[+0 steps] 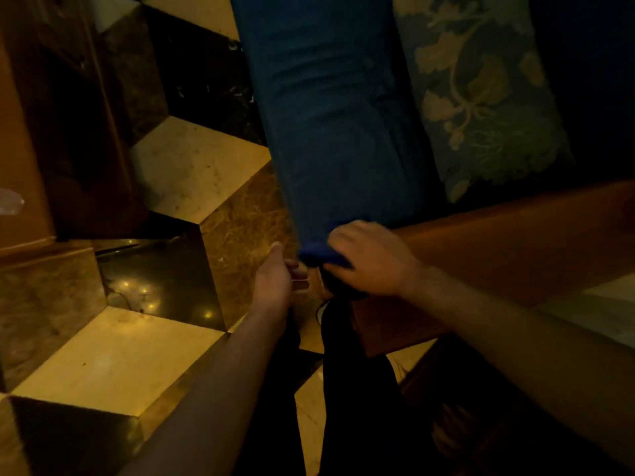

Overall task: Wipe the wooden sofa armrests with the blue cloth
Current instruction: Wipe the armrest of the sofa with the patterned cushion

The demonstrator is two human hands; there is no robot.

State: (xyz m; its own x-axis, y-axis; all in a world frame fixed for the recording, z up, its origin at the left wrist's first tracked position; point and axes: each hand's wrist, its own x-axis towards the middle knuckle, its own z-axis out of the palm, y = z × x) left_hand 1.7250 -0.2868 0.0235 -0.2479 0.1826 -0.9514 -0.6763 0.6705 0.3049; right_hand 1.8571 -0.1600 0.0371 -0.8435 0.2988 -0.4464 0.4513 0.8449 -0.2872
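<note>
One grip [372, 259] clamps blue cloth [321, 257] — other [276, 280] loose.

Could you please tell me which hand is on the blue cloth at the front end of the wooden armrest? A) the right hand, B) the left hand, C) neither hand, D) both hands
A: the right hand presses the blue cloth onto the end of the wooden armrest, while the left hand is open and empty beside it.
</note>
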